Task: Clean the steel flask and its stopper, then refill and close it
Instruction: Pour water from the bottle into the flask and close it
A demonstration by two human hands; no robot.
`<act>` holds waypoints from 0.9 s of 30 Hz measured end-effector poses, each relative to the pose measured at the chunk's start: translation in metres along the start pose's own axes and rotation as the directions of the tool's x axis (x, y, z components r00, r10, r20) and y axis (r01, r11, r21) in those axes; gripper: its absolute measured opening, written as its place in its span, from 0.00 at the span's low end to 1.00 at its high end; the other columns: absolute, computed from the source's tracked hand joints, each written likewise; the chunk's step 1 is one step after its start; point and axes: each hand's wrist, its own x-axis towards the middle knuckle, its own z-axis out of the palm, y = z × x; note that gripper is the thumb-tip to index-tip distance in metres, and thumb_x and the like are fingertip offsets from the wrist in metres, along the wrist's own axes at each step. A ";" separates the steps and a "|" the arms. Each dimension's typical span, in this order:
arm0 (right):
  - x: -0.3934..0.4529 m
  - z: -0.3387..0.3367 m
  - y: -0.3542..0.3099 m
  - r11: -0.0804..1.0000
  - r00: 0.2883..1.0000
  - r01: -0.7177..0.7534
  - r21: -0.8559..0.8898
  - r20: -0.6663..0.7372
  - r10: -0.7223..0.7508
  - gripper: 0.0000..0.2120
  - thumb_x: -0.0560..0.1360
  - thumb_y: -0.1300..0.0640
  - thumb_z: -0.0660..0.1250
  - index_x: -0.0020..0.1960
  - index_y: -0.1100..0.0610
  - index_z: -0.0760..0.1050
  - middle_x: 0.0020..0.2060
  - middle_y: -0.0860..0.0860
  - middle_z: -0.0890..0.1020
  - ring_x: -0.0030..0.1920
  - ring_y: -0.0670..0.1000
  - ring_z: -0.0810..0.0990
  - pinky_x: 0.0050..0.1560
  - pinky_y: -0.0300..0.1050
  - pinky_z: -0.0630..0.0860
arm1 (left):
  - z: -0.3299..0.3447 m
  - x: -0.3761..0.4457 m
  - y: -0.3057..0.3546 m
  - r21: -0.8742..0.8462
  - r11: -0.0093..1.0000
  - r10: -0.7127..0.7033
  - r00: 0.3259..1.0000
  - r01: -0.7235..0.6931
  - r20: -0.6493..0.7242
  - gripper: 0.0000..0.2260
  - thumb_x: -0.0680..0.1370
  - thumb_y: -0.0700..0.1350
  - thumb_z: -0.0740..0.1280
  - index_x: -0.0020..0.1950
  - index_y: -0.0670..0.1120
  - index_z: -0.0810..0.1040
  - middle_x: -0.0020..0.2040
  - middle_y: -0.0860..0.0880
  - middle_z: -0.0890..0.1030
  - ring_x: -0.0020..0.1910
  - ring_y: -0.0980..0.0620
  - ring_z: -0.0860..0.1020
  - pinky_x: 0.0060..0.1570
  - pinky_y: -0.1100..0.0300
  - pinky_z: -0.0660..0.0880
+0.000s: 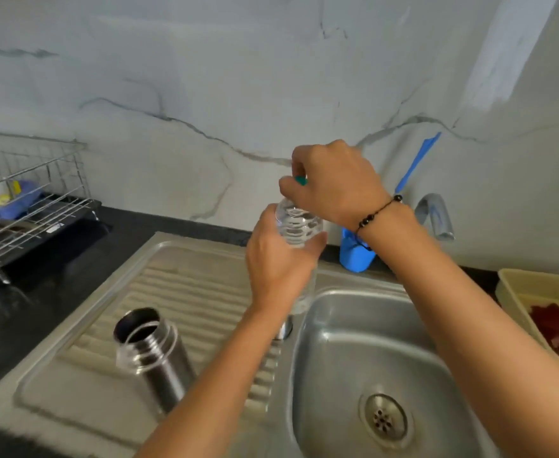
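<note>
- A white marble-patterned wall [205,94] backs a black worktop [14,312] that carries a stainless steel sink unit with a ribbed draining board [185,285] and a bowl [370,352]; from the bowl's drain, the curved tap [436,216] stands at about one o'clock.
- The cylindrical brushed-steel flask [154,355] stands open-mouthed and upright on the draining board, at about nine o'clock from the bowl, apart from both hands; judging by its place, it is parked there so that water can be poured straight in over the sink.
- No stopper can be picked out for certain; a small steel piece shows under the left forearm at the bowl's edge, but what it is cannot be told.
- The left hand [278,269] holds a clear plastic water bottle [299,226] upright above the board, its grip wrapped round the body to steady it.
- The right hand [334,183], wearing a black beaded bracelet [378,209], closes its grip on the bottle's green cap [301,180] from above, likely to unscrew it for the refill.
- A blue plastic holder [357,254] sits against the wall at twelve o'clock from the bowl.
- A wire dish rack [30,206] stands on the worktop, far out at ten o'clock.
- A beige tub [515,285] with something red inside lies at three o'clock.
</note>
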 end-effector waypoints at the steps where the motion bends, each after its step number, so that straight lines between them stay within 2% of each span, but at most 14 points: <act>1: -0.013 -0.003 -0.008 1.000 1.000 0.005 0.008 -0.004 -0.005 0.14 0.73 0.50 0.62 0.46 0.61 0.75 0.33 0.55 0.76 0.39 0.59 0.75 0.36 0.46 0.70 | -0.011 -0.016 0.000 -0.013 1.000 -0.020 1.000 0.020 0.021 0.19 0.66 0.50 0.77 0.53 0.52 0.74 0.46 0.55 0.81 0.45 0.55 0.79 0.46 0.56 0.77; 4: -0.061 -0.005 -0.039 0.996 0.999 0.016 0.084 0.037 -0.020 0.14 0.73 0.48 0.62 0.44 0.60 0.75 0.25 0.51 0.69 0.35 0.59 0.73 0.38 0.48 0.73 | -0.045 -0.068 -0.011 -0.003 0.997 -0.080 0.994 0.080 0.078 0.21 0.64 0.52 0.78 0.53 0.53 0.75 0.45 0.55 0.81 0.46 0.55 0.79 0.46 0.56 0.77; 7: -0.103 0.001 -0.065 0.992 0.997 0.031 0.120 0.065 -0.039 0.18 0.71 0.43 0.58 0.44 0.58 0.74 0.30 0.55 0.76 0.36 0.62 0.77 0.38 0.53 0.76 | -0.070 -0.106 -0.029 0.014 0.998 -0.057 0.992 0.056 0.114 0.24 0.64 0.51 0.78 0.57 0.51 0.76 0.45 0.55 0.81 0.45 0.59 0.79 0.42 0.67 0.74; 9: -0.125 0.010 -0.079 0.992 0.994 0.037 0.119 0.095 -0.048 0.18 0.72 0.43 0.57 0.44 0.58 0.73 0.33 0.55 0.79 0.37 0.61 0.77 0.37 0.53 0.75 | -0.082 -0.122 -0.043 0.012 1.000 -0.027 0.988 0.025 0.154 0.22 0.65 0.48 0.79 0.54 0.57 0.74 0.42 0.59 0.80 0.43 0.64 0.78 0.38 0.73 0.70; 11: -0.139 0.021 -0.090 0.992 0.990 0.037 0.118 0.129 -0.052 0.17 0.74 0.43 0.59 0.45 0.58 0.72 0.33 0.56 0.78 0.36 0.62 0.77 0.36 0.53 0.75 | -0.090 -0.132 -0.058 0.039 0.999 -0.033 0.980 0.025 0.197 0.24 0.66 0.49 0.79 0.55 0.59 0.71 0.43 0.60 0.79 0.44 0.64 0.77 0.40 0.73 0.71; 13: -0.148 0.033 -0.101 0.994 0.986 0.018 0.109 0.162 -0.036 0.17 0.75 0.43 0.61 0.46 0.59 0.72 0.33 0.56 0.79 0.36 0.63 0.77 0.35 0.54 0.75 | -0.098 -0.139 -0.074 0.052 0.998 -0.042 0.974 0.031 0.225 0.26 0.66 0.50 0.79 0.61 0.55 0.72 0.47 0.58 0.80 0.48 0.61 0.78 0.44 0.69 0.73; 15: -0.152 0.042 -0.111 0.995 0.979 -0.027 0.100 0.202 0.006 0.17 0.75 0.43 0.61 0.47 0.58 0.72 0.35 0.54 0.79 0.37 0.61 0.77 0.37 0.53 0.76 | -0.105 -0.145 -0.088 0.036 0.999 -0.041 0.969 0.033 0.242 0.26 0.67 0.51 0.78 0.61 0.55 0.71 0.50 0.58 0.80 0.50 0.60 0.78 0.47 0.66 0.74; 19: -0.158 0.053 -0.128 0.995 0.964 -0.074 0.072 0.261 0.053 0.16 0.75 0.44 0.60 0.48 0.57 0.70 0.38 0.53 0.79 0.39 0.59 0.77 0.39 0.51 0.76 | -0.116 -0.153 -0.104 0.016 0.999 -0.043 0.963 0.040 0.266 0.25 0.66 0.56 0.74 0.59 0.58 0.69 0.51 0.59 0.79 0.51 0.61 0.77 0.48 0.70 0.72; 21: -0.160 0.053 -0.136 0.996 0.960 -0.080 0.051 0.273 0.063 0.16 0.76 0.44 0.60 0.47 0.57 0.70 0.36 0.52 0.77 0.37 0.57 0.76 0.37 0.49 0.75 | -0.120 -0.153 -0.109 0.016 0.999 -0.048 0.958 0.046 0.284 0.24 0.67 0.54 0.75 0.58 0.59 0.69 0.51 0.61 0.78 0.53 0.62 0.77 0.49 0.72 0.72; 24: -0.157 0.048 -0.148 0.995 0.942 -0.086 -0.047 0.323 0.097 0.19 0.76 0.40 0.57 0.49 0.57 0.68 0.34 0.49 0.73 0.35 0.54 0.73 0.34 0.45 0.70 | -0.125 -0.150 -0.115 0.009 1.000 -0.021 0.943 0.019 0.332 0.23 0.68 0.52 0.75 0.56 0.64 0.66 0.51 0.63 0.77 0.54 0.63 0.75 0.51 0.73 0.70; 27: -0.154 0.040 -0.154 0.977 0.906 -0.100 -0.187 0.389 0.167 0.20 0.77 0.37 0.54 0.44 0.55 0.65 0.29 0.47 0.64 0.35 0.52 0.69 0.29 0.41 0.62 | -0.127 -0.150 -0.117 0.011 1.000 0.011 0.908 -0.018 0.420 0.24 0.69 0.54 0.72 0.58 0.69 0.62 0.56 0.67 0.74 0.59 0.67 0.71 0.58 0.71 0.68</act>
